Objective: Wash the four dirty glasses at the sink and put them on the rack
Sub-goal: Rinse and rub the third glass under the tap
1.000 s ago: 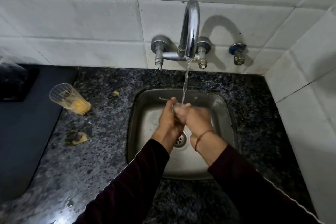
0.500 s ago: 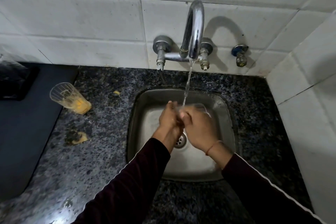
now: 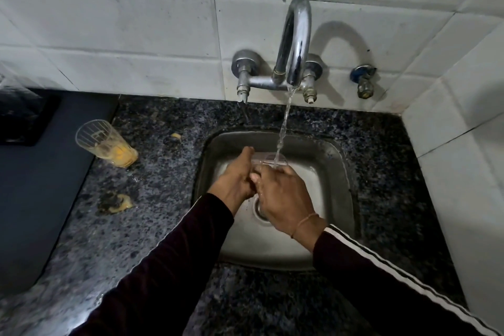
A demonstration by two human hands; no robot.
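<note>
A clear glass is held over the steel sink under the running tap. Water falls into its mouth. My right hand wraps around its body. My left hand presses against its left side, fingers at the rim. Most of the glass is hidden by my hands. A second glass, dirty with yellow residue at its bottom, lies tilted on the granite counter left of the sink.
A dark mat covers the counter at far left, with a black tray-like object at its back. Yellow scraps lie on the counter. A small valve sticks out of the tiled wall right of the tap.
My right hand has turned and slid lower around the glass, so the rim now shows under the stream. My left hand stays against the glass.
</note>
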